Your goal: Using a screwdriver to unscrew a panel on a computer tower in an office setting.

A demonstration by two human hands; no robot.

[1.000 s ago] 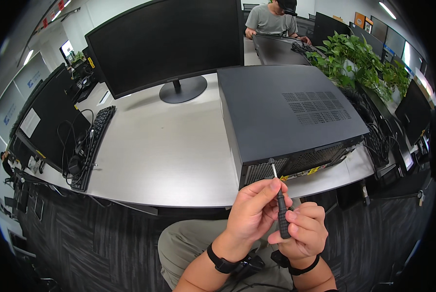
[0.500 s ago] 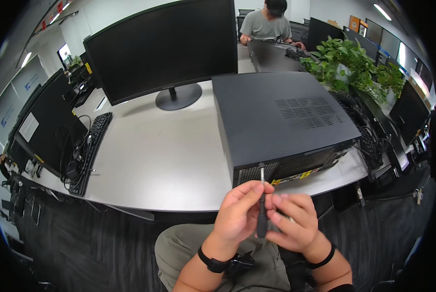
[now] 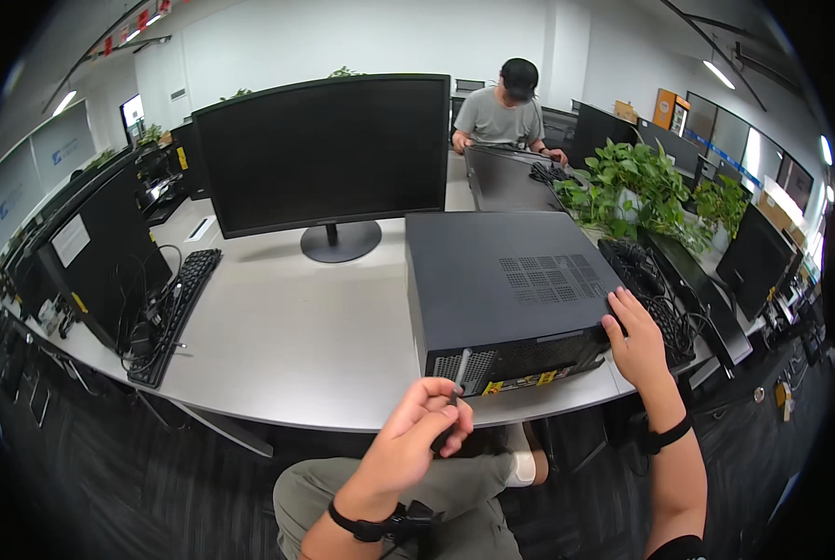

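A black computer case [image 3: 478, 271] lies on the desk in front of me, its perforated back panel facing me. My left hand [image 3: 417, 429] is closed around a screwdriver [image 3: 463, 368]. The pale shaft points up in front of the case's back panel, while the dark handle is partly hidden by my fingers. My right hand [image 3: 640, 347] is open, its fingers resting on the near right corner of the case top.
A monitor [image 3: 329, 154] stands behind on the light desk [image 3: 278, 345]. To the left are a keyboard [image 3: 182, 308] and cables. Leafy plants [image 3: 637, 182] and a cable bundle [image 3: 646, 280] sit at the right. Across the desk, a person [image 3: 501, 117] handles a dark panel [image 3: 515, 177].
My right hand has left the screwdriver and moved right onto the case's corner. The left hand keeps the screwdriver and has shifted slightly left. The view has tilted up.
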